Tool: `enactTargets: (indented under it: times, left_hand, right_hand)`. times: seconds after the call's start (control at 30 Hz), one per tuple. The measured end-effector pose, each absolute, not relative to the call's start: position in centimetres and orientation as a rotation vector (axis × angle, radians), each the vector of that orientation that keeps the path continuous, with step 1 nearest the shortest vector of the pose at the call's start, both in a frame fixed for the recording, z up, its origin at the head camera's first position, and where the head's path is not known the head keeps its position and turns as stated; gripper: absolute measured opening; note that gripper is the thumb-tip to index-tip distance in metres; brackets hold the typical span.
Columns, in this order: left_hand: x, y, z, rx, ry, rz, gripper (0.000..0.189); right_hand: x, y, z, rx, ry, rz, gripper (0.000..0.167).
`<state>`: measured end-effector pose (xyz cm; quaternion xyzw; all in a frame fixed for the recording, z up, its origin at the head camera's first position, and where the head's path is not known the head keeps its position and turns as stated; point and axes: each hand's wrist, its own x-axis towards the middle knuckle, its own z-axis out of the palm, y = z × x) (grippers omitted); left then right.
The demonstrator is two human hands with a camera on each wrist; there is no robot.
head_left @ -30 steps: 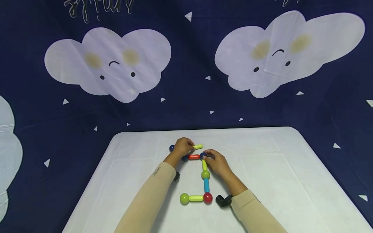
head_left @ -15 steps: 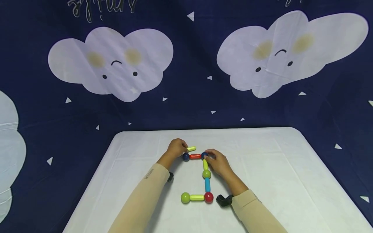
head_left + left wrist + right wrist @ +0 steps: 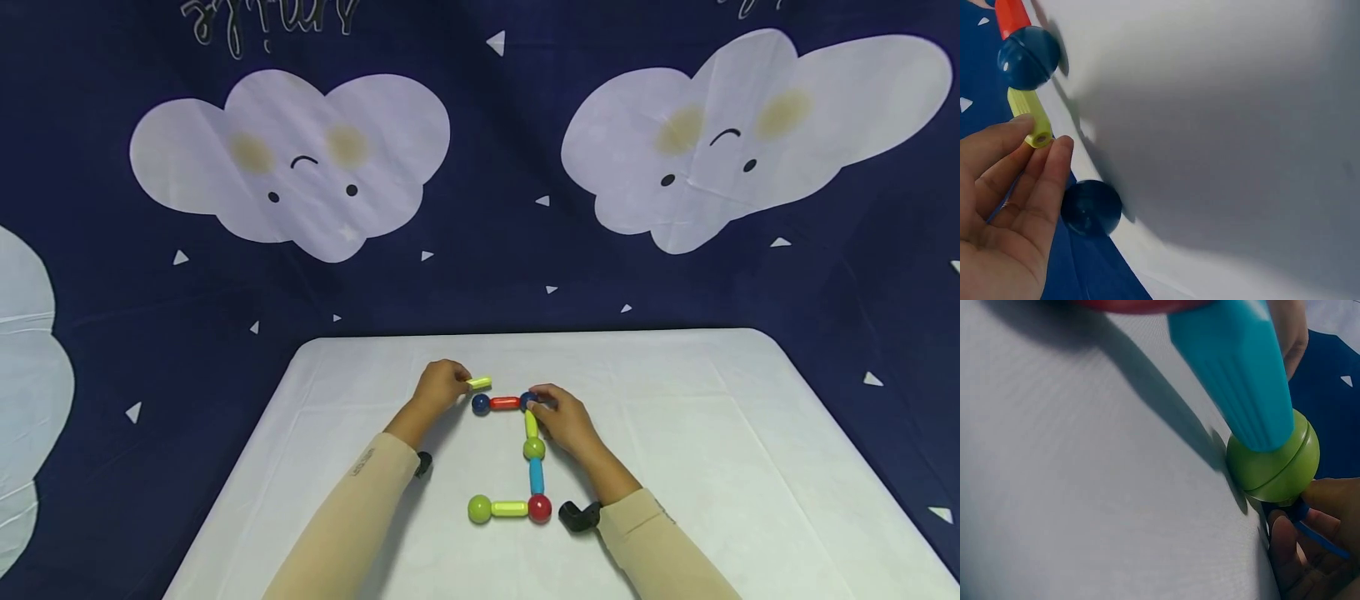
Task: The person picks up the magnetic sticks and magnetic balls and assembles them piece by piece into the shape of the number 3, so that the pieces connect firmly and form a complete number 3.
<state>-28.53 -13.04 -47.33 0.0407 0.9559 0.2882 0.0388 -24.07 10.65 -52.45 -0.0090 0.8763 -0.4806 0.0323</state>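
My left hand point(image 3: 437, 389) pinches a yellow-green rod point(image 3: 479, 383) between thumb and fingers, just behind a dark blue ball point(image 3: 481, 404). In the left wrist view, the rod's far end lies close to that ball; whether they touch I cannot tell. A second blue ball point(image 3: 1091, 208) sits beside the fingers there, hidden in the head view. My right hand point(image 3: 564, 421) grips the blue corner ball point(image 3: 527, 402). A red rod point(image 3: 505, 403) links the two blue balls of the chain. From the corner, a yellow-green rod point(image 3: 532, 425) runs to a green ball point(image 3: 534, 448).
The chain continues toward me through a blue rod point(image 3: 536, 476), a red ball point(image 3: 540, 507), another yellow-green rod point(image 3: 510, 508) and a green end ball point(image 3: 480, 508). Everything lies on a white table point(image 3: 675, 400). A dark blue cloud-print cloth point(image 3: 495, 150) hangs behind.
My left hand has moved left with the yellow-green rod, from behind the red rod to behind the left blue ball. The loose blue ball has become hidden in the head view. My right hand stays put.
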Motion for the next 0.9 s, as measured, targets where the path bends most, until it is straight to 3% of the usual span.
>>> enactTargets:
  times: [0.3, 0.9]
  left_hand:
    - [-26.8, -15.1, -47.0, 0.04, 2.816, 1.161, 0.014]
    - [-22.1, -14.7, -49.0, 0.363, 2.547, 1.242, 0.016]
  right_hand:
    - [-24.0, 10.6, -52.6, -0.036, 2.645, -1.548, 0.035]
    - [-24.0, 10.6, -52.4, -0.019, 2.631, -1.541, 0.035]
